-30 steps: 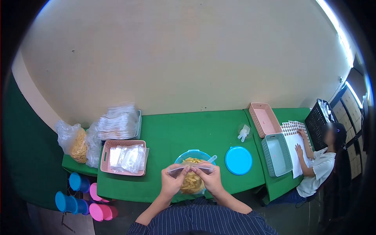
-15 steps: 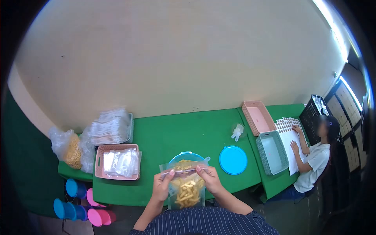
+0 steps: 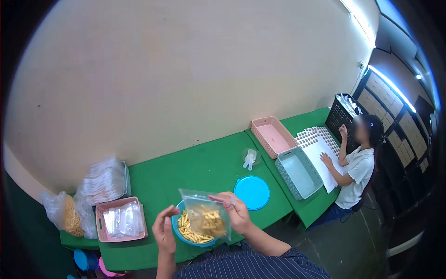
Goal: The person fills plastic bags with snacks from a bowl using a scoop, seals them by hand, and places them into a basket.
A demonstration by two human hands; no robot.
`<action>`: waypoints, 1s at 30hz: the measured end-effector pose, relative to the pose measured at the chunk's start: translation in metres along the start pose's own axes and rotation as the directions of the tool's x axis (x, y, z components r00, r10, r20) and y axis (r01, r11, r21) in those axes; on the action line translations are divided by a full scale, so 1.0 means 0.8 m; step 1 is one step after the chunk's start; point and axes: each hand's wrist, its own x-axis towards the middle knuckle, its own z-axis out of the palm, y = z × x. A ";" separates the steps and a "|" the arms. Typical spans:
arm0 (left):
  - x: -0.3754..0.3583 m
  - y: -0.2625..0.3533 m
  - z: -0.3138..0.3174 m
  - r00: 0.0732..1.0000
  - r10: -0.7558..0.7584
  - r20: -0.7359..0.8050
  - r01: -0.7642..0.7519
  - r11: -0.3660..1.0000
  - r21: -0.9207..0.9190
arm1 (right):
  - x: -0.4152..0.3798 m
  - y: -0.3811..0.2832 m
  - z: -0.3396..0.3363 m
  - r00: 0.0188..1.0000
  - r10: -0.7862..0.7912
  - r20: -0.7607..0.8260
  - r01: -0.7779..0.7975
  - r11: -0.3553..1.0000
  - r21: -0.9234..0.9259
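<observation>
A clear plastic bag [image 3: 211, 221] with yellow stick-shaped snacks in its lower part hangs from my right hand [image 3: 236, 211], whose fingers pinch its top right edge. Left of the bag is my left hand [image 3: 166, 228], fingers apart and nothing in it. Below them, a round blue tub [image 3: 175, 228] holds more of the snacks [image 3: 188, 232]; the bag hides part of it. A round blue lid [image 3: 252, 192] lies to the right, with a clear cup [image 3: 251, 158] of white scoops behind it.
At the left are a pink basket [image 3: 121, 239] of clear bags, stacked bags [image 3: 104, 181] and a large snack bag [image 3: 72, 216]. To the right are a pink basket [image 3: 274, 136], a grey-green basket [image 3: 299, 172], sticker sheets [image 3: 318, 139] and a seated person [image 3: 355, 172].
My left hand has let go of the bag and moved left. My right hand holds it tilted. The camera view has turned right, and the other person's raised hand has left the sheets.
</observation>
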 end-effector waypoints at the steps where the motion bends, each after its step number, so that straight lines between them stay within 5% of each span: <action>1: -0.001 -0.006 0.004 0.989 0.067 0.129 -0.073 0.997 0.041 | -0.004 0.003 0.001 1.000 -0.019 -0.001 0.019 0.998 -0.066; 2: -0.001 -0.009 0.007 0.959 0.126 0.255 -0.149 0.986 0.073 | -0.003 0.005 0.005 1.000 -0.026 -0.007 0.026 0.997 -0.071; 4: -0.004 0.000 0.039 0.949 0.119 0.291 -0.134 0.990 0.034 | -0.008 0.009 0.020 0.962 -0.223 0.159 0.268 0.890 -0.370; 6: -0.008 -0.005 0.053 0.919 0.131 0.372 -0.163 0.985 0.055 | -0.009 0.008 0.028 0.966 -0.216 0.145 0.253 0.911 -0.325; 7: -0.005 0.010 0.066 0.919 0.144 0.368 -0.108 0.987 -0.118 | -0.006 0.008 0.029 0.966 -0.222 0.133 0.252 0.922 -0.292; 14: -0.019 -0.024 0.070 0.986 -0.018 0.168 0.034 0.995 -0.091 | -0.003 0.002 0.014 0.981 -0.168 -0.095 0.125 0.928 -0.352; 16: -0.012 -0.012 0.072 0.977 0.080 0.196 -0.084 0.996 0.013 | 0.003 -0.005 0.014 0.939 0.003 -0.344 -0.003 1.000 0.003; 17: -0.010 -0.008 0.074 0.958 0.174 0.226 -0.202 0.973 0.108 | 0.001 0.004 0.009 0.946 0.087 -0.311 -0.049 0.991 0.127; 21: -0.008 -0.015 0.084 0.957 0.192 0.217 -0.213 0.974 0.077 | -0.010 0.043 -0.015 0.996 0.082 -0.043 -0.070 0.972 0.226; 23: -0.007 -0.023 0.083 0.992 0.079 0.095 -0.087 0.992 0.086 | -0.016 0.053 -0.022 0.975 0.216 0.060 -0.221 0.887 0.405; 27: -0.006 -0.023 0.093 0.998 0.026 0.059 -0.029 0.998 0.051 | -0.014 0.035 -0.028 0.946 0.321 0.053 -0.310 0.841 0.444; 30: -0.006 -0.023 0.095 0.984 -0.172 0.050 0.174 0.984 -0.035 | -0.017 0.032 -0.035 0.924 0.371 0.089 -0.374 0.833 0.408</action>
